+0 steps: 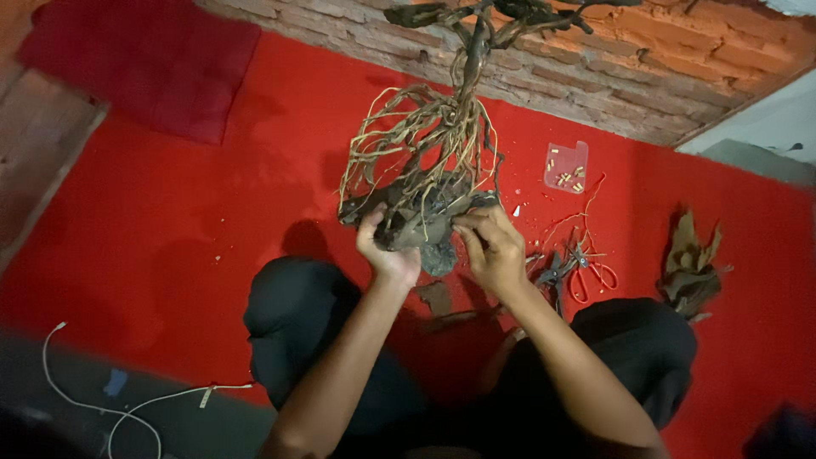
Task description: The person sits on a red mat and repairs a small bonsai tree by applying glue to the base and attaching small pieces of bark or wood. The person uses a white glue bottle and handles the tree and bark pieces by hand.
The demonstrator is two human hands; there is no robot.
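A driftwood tree piece [429,140] with tangled pale roots and dark branches rises from a dark rock-like base [421,217] above a red carpet. My left hand [387,251] grips the base from below on its left side. My right hand [495,246] pinches the base's right edge with fingertips together. Both forearms reach up from the bottom of the view, between my knees in dark trousers.
A small clear plastic box [566,166] of tiny pale pieces lies beyond my right hand. Red-handled scissors [591,274] and thin red wires rest at the right. Dried brown scraps [690,259] lie further right. A brick wall [646,68] runs behind; a white cable [127,408] lies bottom left.
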